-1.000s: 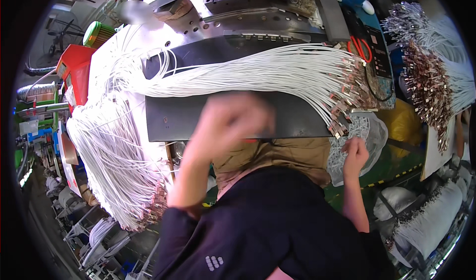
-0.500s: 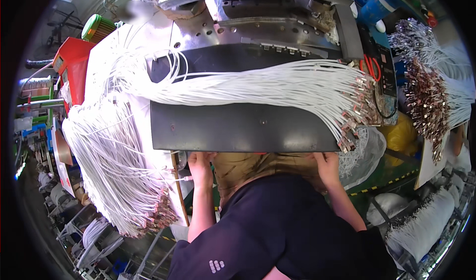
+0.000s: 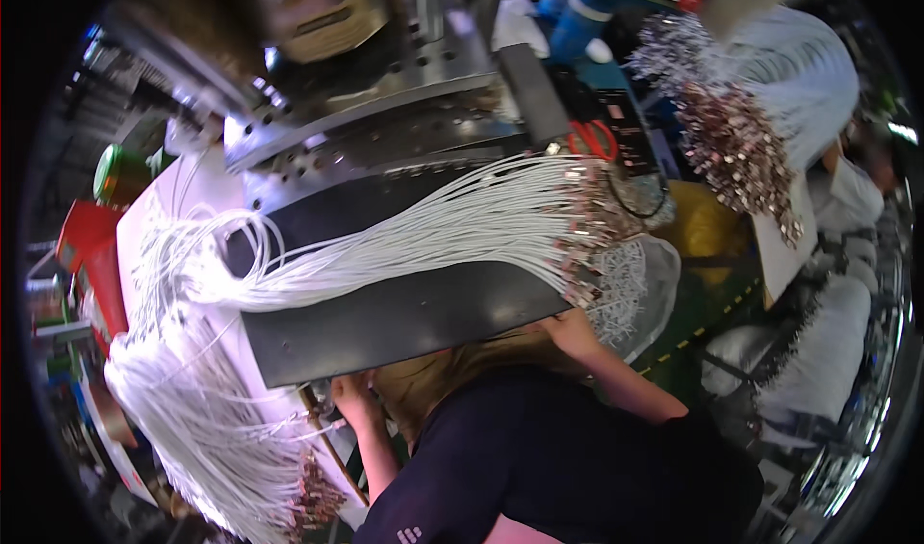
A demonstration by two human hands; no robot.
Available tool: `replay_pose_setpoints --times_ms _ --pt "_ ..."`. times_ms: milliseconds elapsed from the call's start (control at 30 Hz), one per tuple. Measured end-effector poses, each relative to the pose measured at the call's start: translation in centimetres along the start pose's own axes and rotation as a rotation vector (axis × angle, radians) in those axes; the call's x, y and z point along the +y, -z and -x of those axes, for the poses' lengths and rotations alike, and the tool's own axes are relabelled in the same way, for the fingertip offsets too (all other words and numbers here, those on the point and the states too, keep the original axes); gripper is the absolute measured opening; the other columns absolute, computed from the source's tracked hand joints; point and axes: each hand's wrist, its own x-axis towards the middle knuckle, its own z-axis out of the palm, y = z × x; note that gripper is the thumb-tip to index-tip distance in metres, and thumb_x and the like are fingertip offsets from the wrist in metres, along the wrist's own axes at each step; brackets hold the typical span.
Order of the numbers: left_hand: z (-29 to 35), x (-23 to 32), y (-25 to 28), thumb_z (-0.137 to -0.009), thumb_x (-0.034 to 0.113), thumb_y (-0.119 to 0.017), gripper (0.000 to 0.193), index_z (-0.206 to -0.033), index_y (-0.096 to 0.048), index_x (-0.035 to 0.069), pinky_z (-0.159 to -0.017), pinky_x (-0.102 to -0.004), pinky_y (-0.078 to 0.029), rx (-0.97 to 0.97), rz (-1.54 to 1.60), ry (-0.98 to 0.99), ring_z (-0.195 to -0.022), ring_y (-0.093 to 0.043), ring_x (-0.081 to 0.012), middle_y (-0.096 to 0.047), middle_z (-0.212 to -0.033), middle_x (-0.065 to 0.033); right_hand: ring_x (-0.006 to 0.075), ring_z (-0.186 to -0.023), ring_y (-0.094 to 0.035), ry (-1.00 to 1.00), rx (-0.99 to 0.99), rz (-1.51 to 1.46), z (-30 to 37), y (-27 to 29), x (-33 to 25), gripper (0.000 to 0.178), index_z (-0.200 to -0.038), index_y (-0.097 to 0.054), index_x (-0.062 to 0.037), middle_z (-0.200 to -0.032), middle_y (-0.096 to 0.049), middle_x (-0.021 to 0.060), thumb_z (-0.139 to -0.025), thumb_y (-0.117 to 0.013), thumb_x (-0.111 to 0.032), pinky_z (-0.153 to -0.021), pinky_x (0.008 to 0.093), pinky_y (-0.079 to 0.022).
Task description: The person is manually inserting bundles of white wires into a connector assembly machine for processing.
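Observation:
A black board (image 3: 404,323) lies in front of me, and a thick bundle of white cables (image 3: 414,231) is spread across it. The bundle's right end fans out into small copper-coloured metal connectors (image 3: 582,221). At the board's near edge, toward its left corner, my left hand (image 3: 354,400) grips from below; its fingertips are hidden under the board. My right hand (image 3: 570,332) holds the same edge near the right corner, just below the connectors, its fingers partly hidden. Neither hand touches the cables.
A second heap of white cables (image 3: 202,419) hangs over a white surface at left. Behind the board stands a perforated metal machine frame (image 3: 375,125). Red-handled cutters (image 3: 594,140) lie at its right. Another cable bundle (image 3: 736,144) stands far right; a clear bag of white scraps (image 3: 626,289) sits below.
My view has turned and tilted, so the board and cables now appear slanted and farther left. Both hands stay at the board's near edge. The cables keep their place on the board.

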Motion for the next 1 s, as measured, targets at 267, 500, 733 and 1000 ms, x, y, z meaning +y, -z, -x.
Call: replay_pose_setpoints --times_ms 267,500,733,1000 --pt "-0.7 -0.7 -0.3 -0.099 0.019 -0.057 0.021 -0.087 -0.063 0.003 -0.071 -0.0259 -0.051 0.023 -0.102 -0.073 -0.079 -0.058 -0.0103 -0.063 -0.085 -0.0007 0.018 -0.075 -0.072 0.038 -0.027 0.086 0.0 0.2 0.3 0.02 -0.086 -0.079 -0.0107 -0.078 -0.075 0.0035 -0.09 -0.063 -0.023 -0.072 0.0303 -0.055" --pt "2.6 1.8 -4.8 -0.102 0.022 -0.054 0.028 -0.087 -0.064 0.002 -0.064 -0.0283 -0.049 0.029 -0.932 -0.325 -0.068 -0.061 -0.0171 -0.066 -0.078 -0.0053 0.0214 -0.082 -0.071 0.116 -0.042 0.271 0.0 0.3 -0.3 0.031 -0.093 -0.077 -0.009 -0.085 -0.075 0.0056 -0.093 -0.062 -0.037 -0.078 0.0323 -0.054" --pt "5.8 9.5 -11.5 -0.092 0.009 -0.06 0.016 -0.078 -0.064 0.0 -0.065 -0.0328 -0.048 -0.686 -0.645 -0.715 -0.066 -0.062 -0.0232 -0.066 -0.073 -0.011 0.029 -0.101 -0.068 0.389 -0.88 0.117 2.9 1.0 -12.4 0.042 -0.119 -0.067 -0.008 -0.113 -0.07 0.0124 -0.095 -0.063 -0.042 -0.086 0.0373 -0.053" --pt "-6.7 17.9 -17.0 -0.097 0.023 -0.057 0.023 -0.1 -0.067 0.002 -0.082 -0.0432 -0.049 -0.303 -1.327 -1.249 -0.094 -0.063 -0.0371 -0.068 -0.097 -0.0149 0.0313 -0.109 -0.057 1.074 -0.016 0.611 -10.0 0.1 -20.7 0.043 -0.114 -0.067 -0.0058 -0.11 -0.064 0.0117 -0.09 -0.066 -0.041 -0.095 0.0424 -0.044"
